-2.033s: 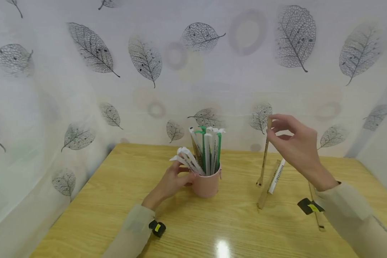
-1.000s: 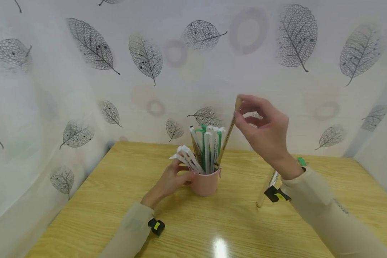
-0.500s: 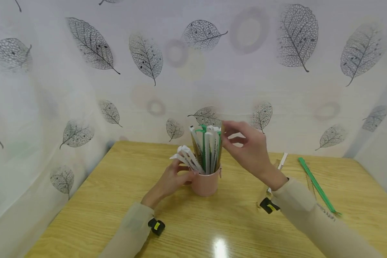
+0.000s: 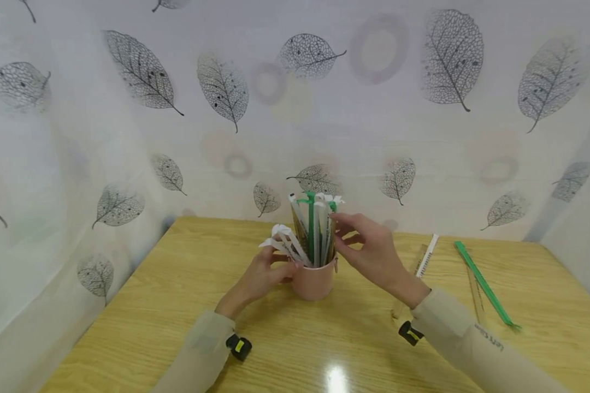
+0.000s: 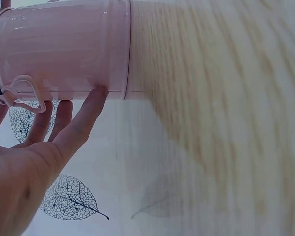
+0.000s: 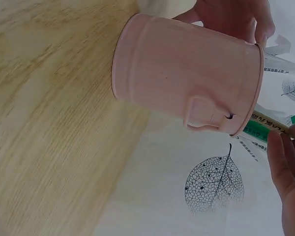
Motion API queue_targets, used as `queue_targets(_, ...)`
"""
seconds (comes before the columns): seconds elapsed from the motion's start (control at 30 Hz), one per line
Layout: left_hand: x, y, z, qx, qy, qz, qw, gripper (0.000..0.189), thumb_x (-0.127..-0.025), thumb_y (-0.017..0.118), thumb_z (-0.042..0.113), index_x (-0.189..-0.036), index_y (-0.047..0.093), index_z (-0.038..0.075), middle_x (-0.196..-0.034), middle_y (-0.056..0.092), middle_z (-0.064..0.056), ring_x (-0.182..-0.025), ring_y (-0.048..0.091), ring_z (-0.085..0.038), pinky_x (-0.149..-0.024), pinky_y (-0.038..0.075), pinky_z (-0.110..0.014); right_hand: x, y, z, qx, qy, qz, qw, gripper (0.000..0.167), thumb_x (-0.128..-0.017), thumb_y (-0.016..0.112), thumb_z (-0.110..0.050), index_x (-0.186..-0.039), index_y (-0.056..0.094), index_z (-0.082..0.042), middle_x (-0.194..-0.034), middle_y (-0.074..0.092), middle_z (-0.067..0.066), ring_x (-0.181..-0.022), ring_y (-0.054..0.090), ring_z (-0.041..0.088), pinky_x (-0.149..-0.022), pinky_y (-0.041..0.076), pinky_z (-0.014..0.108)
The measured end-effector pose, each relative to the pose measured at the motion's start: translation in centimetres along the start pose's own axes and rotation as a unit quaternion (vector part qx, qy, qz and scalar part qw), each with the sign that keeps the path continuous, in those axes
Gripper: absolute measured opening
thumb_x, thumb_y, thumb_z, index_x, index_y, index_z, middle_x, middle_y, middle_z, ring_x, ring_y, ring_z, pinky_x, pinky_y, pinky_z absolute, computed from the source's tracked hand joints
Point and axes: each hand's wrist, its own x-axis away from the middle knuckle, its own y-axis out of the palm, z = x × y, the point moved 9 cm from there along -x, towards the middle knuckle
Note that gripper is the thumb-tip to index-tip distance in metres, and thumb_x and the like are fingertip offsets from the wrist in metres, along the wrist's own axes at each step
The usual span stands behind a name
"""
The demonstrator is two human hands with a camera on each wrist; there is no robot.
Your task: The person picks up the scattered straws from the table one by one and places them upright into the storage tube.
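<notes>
A pink metal bucket [image 4: 313, 286] stands upright on the table, packed with paper-wrapped drinking straws, some white [image 4: 287, 240], some green [image 4: 310, 232] and some brown. My left hand [image 4: 258, 281] holds the bucket's left side, thumb in front and fingers near the rim; in the left wrist view its fingers touch the pink wall beside a small wire handle [image 5: 27, 93]. At the right rim my right hand [image 4: 371, 254] pinches a brown wrapped straw [image 6: 270, 121], whose lower end is hidden inside the bucket beside a green one.
On the wooden table [image 4: 177, 305], right of the bucket, lie a white straw [image 4: 426, 255] over a brown one, partly covered by my right wrist. Farther right a green straw [image 4: 487, 286] lies beside another brown straw [image 4: 475, 295]. A leaf-print cloth [image 4: 364, 120] hangs behind.
My right hand has carried the brown straw left from over the table, tilted it over the bucket, and lowered it in at the right rim. My left hand has stayed on the bucket.
</notes>
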Motion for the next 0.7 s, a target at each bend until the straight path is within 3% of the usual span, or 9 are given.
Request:
queue_targets(0.27,0.1,0.0,0.1,0.001,-0.001,0.0,1.0,0.061,-0.098,0.068,0.017,-0.15,0.038,0.01,-0.152,0.045,-0.021,-0.133,0.054,-0.042,-0.09,0.063,-0.047,0.6,-1.4,0.0,0.037,-0.029,-0.03,0.9984,0.064,-0.079,0.072,0.018,-0.139,0.06,0.0,-0.105,0.073,0.012,-0.083,0.075,0.023,-0.068,0.064,0.026)
queue_targets(0.37,0.1,0.1,0.2,0.002,0.001,0.0,1.0,0.06,-0.098,0.068,0.016,-0.149,0.038,0.01,-0.151,0.046,-0.021,-0.133,0.054,-0.042,-0.09,0.063,-0.047,1.3,-2.6,0.3,0.058,-0.035,-0.039,0.9969,0.055,-0.079,0.072,0.018,-0.129,0.068,-0.003,-0.105,0.074,0.009,-0.084,0.073,0.019,-0.069,0.062,0.019)
queue_targets(0.47,0.1,0.1,0.3,0.0,0.002,0.0,1.0,0.059,-0.098,0.068,0.017,-0.149,0.038,0.01,-0.15,0.046,-0.021,-0.133,0.054,-0.042,-0.09,0.063,-0.047,2.6,-3.3,1.3,0.086,-0.03,-0.084,0.9923,0.042,-0.079,0.072,0.018,-0.114,0.074,-0.006,-0.101,0.074,0.005,-0.082,0.07,0.013,-0.068,0.059,0.014)
queue_targets(0.57,0.1,0.1,0.4,-0.001,0.005,-0.003,1.0,0.059,-0.098,0.068,0.016,-0.149,0.038,0.012,-0.15,0.046,-0.02,-0.133,0.054,-0.042,-0.09,0.063,-0.048,4.7,-3.5,2.6,0.123,-0.013,-0.168,0.978,0.037,-0.08,0.072,0.017,-0.107,0.075,-0.008,-0.097,0.073,0.002,-0.078,0.067,0.01,-0.063,0.057,0.015)
queue_targets(0.7,0.1,0.2,0.4,0.0,0.005,-0.006,1.0,0.059,-0.098,0.068,0.017,-0.149,0.038,0.014,-0.149,0.047,-0.02,-0.133,0.054,-0.042,-0.09,0.062,-0.049,8.3,-3.4,4.5,0.167,0.016,-0.293,0.9414,0.035,-0.079,0.07,0.017,-0.102,0.075,-0.009,-0.098,0.072,0.003,-0.078,0.067,0.011,-0.059,0.054,0.019)
